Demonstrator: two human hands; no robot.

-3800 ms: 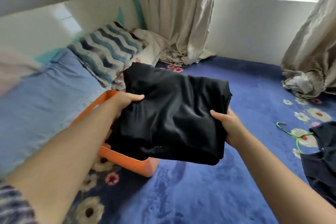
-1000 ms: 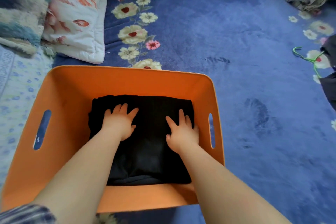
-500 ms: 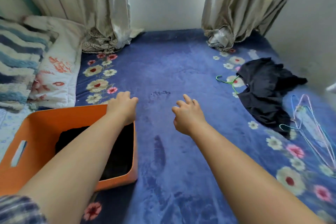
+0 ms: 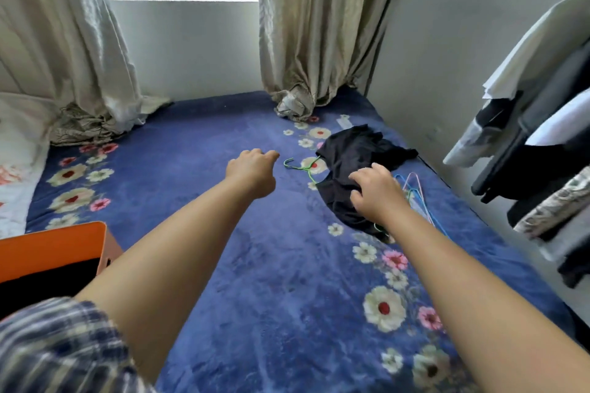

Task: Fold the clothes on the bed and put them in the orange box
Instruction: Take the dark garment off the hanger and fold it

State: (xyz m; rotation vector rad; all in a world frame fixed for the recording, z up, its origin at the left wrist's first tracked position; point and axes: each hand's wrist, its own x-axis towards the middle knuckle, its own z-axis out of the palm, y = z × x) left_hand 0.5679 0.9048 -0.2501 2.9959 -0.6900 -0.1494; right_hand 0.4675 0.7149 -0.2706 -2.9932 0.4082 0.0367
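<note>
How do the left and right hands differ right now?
The right hand rests on the black garment, fingers spread and curling into the cloth; the left hand touches nothing, above the blue blanket. The left hand's fingers are loosely curled, and it is nearer the green hanger. Both hands are bare and stretched forward.

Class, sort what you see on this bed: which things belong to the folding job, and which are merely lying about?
Belong to the job:
black garment
orange box
right hand
left hand

Lying about:
green hanger
blue and pink hangers
curtains
</note>
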